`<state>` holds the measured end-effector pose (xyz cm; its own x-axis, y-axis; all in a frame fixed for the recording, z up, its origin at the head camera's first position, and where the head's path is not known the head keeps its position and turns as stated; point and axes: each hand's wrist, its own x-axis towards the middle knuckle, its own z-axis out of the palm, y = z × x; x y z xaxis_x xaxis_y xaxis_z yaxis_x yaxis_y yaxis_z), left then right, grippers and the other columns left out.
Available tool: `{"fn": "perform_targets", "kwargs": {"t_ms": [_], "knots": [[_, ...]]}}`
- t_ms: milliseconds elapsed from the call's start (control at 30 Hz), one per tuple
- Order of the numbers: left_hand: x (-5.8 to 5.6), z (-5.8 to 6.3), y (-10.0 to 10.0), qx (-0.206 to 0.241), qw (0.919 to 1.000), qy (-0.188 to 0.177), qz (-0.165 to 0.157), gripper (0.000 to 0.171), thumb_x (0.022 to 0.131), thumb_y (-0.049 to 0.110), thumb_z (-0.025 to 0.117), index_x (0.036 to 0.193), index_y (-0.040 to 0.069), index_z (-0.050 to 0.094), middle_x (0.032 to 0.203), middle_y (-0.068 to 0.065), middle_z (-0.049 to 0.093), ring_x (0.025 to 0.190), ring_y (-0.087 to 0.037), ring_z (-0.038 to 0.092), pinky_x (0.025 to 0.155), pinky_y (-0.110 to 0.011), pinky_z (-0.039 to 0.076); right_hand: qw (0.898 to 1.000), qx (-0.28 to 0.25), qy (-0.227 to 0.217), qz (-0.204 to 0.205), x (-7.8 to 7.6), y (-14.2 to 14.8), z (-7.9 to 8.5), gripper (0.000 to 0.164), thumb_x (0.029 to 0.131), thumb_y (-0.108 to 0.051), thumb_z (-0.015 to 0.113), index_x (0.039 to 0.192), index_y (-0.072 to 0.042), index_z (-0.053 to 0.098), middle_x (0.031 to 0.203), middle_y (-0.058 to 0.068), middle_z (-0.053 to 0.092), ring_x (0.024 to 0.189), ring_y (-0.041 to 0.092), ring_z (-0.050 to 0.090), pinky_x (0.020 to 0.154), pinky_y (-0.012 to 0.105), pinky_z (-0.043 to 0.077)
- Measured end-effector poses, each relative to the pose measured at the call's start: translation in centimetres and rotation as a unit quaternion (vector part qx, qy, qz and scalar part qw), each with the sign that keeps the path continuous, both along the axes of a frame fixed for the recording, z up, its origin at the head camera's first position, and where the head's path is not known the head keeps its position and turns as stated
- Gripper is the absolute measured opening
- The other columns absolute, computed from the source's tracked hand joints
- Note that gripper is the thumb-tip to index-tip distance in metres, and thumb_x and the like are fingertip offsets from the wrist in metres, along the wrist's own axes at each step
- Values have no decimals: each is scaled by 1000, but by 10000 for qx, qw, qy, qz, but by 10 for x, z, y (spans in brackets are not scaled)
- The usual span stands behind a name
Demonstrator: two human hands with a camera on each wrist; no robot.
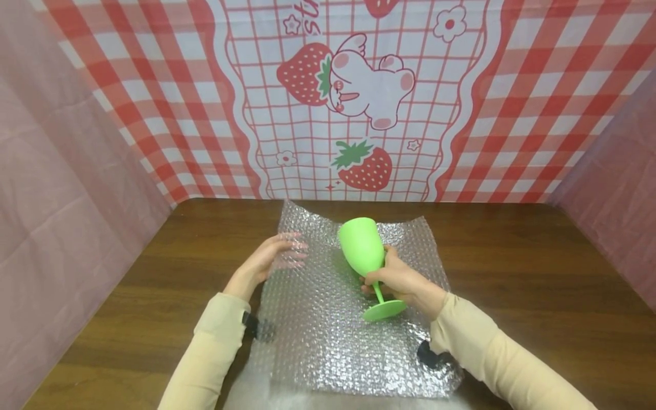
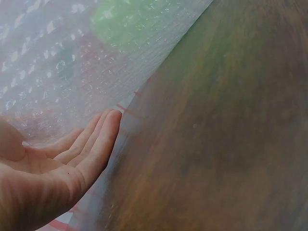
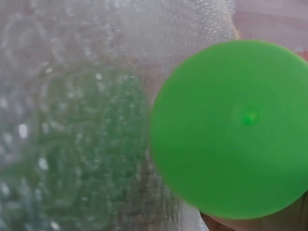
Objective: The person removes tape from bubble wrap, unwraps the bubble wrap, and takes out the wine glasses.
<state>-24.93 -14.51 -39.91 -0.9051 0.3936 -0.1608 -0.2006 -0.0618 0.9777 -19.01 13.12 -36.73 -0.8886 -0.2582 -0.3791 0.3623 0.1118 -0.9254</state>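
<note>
A bright green plastic goblet (image 1: 361, 245) tilts above a sheet of bubble wrap (image 1: 320, 341) on the table. My right hand (image 1: 400, 276) grips it where the bowl meets the stem, its bowl pointing away from me. Its round foot (image 3: 231, 130) fills much of the right wrist view and hides most of that hand. My left hand (image 1: 266, 256) is at the wrap's left edge, its fingertips showing through the clear film. In the left wrist view the fingers (image 2: 98, 144) are fairly straight and lie under the lifted film.
The wrap lies on a dark brown wooden table (image 1: 517, 256). A whitish sheet (image 1: 246, 393) shows beneath it at the near edge. A red-checked strawberry cloth (image 1: 205, 114) hangs behind the table, with pink curtains (image 1: 66, 171) at both sides.
</note>
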Motion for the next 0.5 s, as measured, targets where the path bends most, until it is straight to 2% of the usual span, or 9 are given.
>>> {"fn": "perform_targets", "kwargs": {"t_ms": [133, 233, 500], "knots": [[0, 0, 2, -29, 10000, -26, 18, 42, 94, 5, 34, 136, -4, 33, 116, -18, 58, 91, -18, 63, 88, -40, 51, 9997, -211, 123, -87, -1, 3, 7, 97, 69, 16, 55, 139, -6, -8, 124, 29, 31, 91, 27, 56, 74, 29, 56], [-1, 0, 3, -78, 10000, -8, 10, 42, 95, 5, 34, 136, -3, 33, 119, -20, 56, 92, -18, 63, 89, -39, 51, 9991, -345, 210, -127, -2, 5, 11, 93, 70, 16, 53, 139, -5, -6, 125, 28, 30, 93, 27, 55, 74, 27, 55], [0, 0, 3, -78, 10000, -1, -28, 42, 95, 4, 33, 136, -3, 32, 122, -23, 53, 93, -19, 63, 89, -40, 51, 9976, -489, 494, -81, -3, 12, 19, 79, 76, 13, 52, 135, -2, 3, 118, 22, 35, 86, 19, 56, 77, 28, 53]]}}
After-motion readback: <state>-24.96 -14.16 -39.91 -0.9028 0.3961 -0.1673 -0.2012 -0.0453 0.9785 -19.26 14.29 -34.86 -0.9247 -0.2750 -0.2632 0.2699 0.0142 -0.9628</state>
